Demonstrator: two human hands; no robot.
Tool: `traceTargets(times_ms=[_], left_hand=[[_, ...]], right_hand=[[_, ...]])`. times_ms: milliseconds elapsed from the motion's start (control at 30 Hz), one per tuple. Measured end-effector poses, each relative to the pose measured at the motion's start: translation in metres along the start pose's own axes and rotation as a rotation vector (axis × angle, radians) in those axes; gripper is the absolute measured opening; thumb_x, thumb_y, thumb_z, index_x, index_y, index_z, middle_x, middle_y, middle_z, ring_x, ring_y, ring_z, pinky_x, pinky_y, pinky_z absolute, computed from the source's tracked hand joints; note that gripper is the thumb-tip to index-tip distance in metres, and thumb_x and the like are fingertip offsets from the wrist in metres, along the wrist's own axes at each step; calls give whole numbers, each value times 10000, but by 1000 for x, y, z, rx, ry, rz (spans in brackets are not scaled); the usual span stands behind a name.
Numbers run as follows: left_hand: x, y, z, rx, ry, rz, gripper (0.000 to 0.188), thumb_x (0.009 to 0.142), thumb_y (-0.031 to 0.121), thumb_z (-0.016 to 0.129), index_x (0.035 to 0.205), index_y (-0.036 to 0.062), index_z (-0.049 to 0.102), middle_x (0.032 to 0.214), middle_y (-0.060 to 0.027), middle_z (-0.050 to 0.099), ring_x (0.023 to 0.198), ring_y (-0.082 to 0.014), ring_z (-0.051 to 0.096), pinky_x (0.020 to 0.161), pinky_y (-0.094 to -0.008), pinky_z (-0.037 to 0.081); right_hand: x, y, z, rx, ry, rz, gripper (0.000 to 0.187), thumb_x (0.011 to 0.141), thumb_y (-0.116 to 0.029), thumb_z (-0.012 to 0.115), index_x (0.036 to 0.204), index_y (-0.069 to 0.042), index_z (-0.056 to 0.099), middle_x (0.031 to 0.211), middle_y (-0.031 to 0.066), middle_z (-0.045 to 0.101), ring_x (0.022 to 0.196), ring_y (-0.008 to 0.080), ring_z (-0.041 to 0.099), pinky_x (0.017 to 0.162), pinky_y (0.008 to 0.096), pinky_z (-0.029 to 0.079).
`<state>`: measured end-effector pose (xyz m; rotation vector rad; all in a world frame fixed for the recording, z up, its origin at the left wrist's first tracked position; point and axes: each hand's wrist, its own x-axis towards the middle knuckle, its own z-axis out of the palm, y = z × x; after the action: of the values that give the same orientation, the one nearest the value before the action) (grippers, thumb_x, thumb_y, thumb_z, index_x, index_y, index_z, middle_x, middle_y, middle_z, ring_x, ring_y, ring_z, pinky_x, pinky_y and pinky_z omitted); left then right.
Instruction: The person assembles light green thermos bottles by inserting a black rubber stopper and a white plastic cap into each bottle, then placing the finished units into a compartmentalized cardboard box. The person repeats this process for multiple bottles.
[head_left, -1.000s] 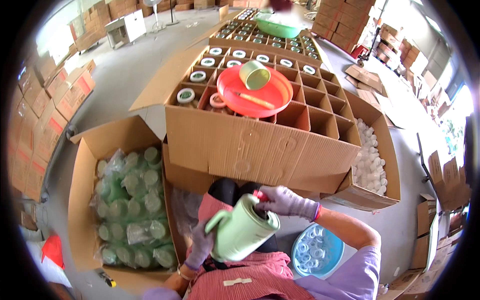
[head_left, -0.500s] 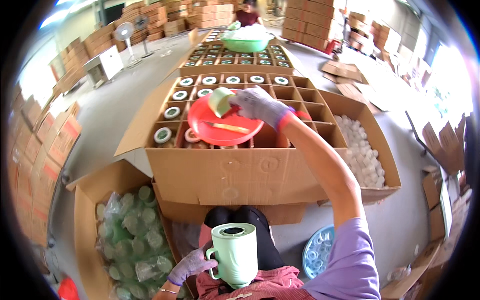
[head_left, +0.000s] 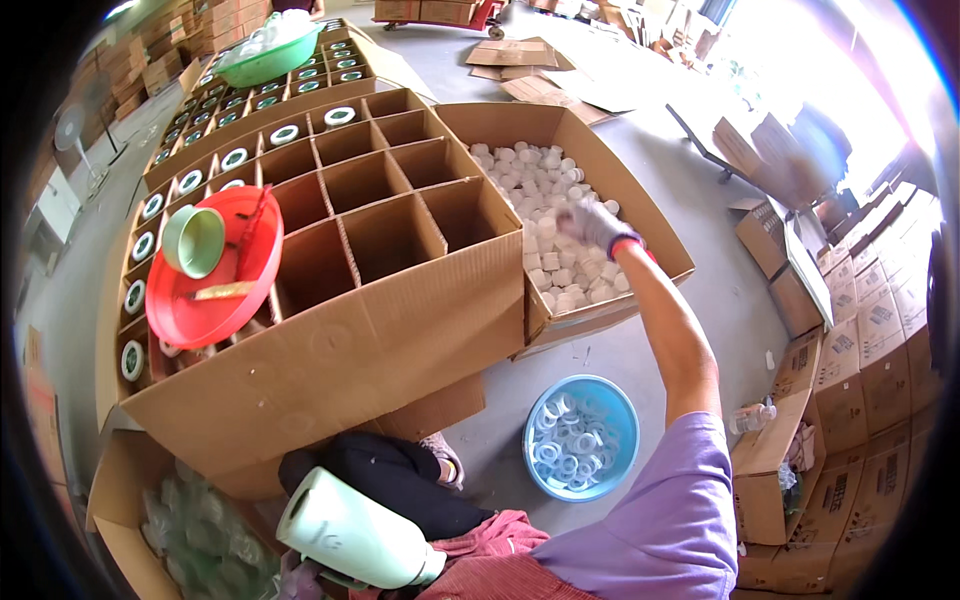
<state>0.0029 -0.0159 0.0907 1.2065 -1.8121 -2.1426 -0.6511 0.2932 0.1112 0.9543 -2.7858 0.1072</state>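
A pale green jug (head_left: 355, 530) lies tilted over my lap, its base toward the upper left. My left hand (head_left: 303, 578), in a grey glove, grips it at the handle, low in the picture and partly hidden by the jug. My gloved right hand (head_left: 598, 225) reaches into a carton of small white caps (head_left: 560, 262). Its fingers are blurred against the caps, so whether one is held cannot be made out. A red round tray (head_left: 215, 300) rests on the divided carton (head_left: 400, 300), carrying a small green cup (head_left: 194, 243) and a yellowish-handled tool (head_left: 222, 291).
A blue basin (head_left: 632, 440) of clear rings stands on the floor to the right. At lower left an open carton (head_left: 105, 500) holds bagged greenish items. Farther off, a green basin (head_left: 275, 62) sits on another divided carton. Stacked cartons (head_left: 860, 380) line the right side.
The view has swung right. My right hand has let go of the green cup, left on the red tray, and moved to the white caps. The jug has gone from upright to tilted.
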Motion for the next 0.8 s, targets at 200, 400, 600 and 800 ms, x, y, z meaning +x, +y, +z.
traceTargets(times_ms=[200, 400, 600, 800], left_hand=[[9, -8, 32, -471, 252, -9, 289, 882, 118, 572, 1131, -18, 627, 1031, -99, 689, 919, -183, 650, 843, -309, 513], [20, -25, 53, -873, 262, 20, 269, 885, 107, 560, 1118, -13, 618, 1046, -104, 683, 911, -191, 658, 835, -319, 532], [3, -36, 51, -1150, 244, 112, 248, 888, 96, 548, 1105, -8, 609, 1061, -108, 678, 903, -200, 665, 827, -329, 551], [16, -30, 49, -1261, 49, 131, 278, 910, 97, 502, 1160, -7, 569, 1115, -110, 658, 949, -215, 653, 863, -334, 567]], right_hand=[[-18, 27, 139, 221, -594, 96, 558, 752, -300, 772, 1238, -73, 618, 1106, 176, 696, 808, 293, 670, 682, 404, 539], [-24, 73, 189, -4, -655, 217, 457, 631, -367, 799, 912, -16, 716, 877, 205, 708, 755, 303, 675, 656, 431, 540], [-4, -5, 85, 165, 40, 336, 440, 818, -222, 653, 1213, -37, 602, 834, 198, 678, 743, 306, 662, 711, 431, 541], [-147, -259, -83, 1741, 48, -122, 452, 793, -14, 726, 1122, -70, 421, 1032, 89, 559, 956, 200, 604, 847, 314, 527]])
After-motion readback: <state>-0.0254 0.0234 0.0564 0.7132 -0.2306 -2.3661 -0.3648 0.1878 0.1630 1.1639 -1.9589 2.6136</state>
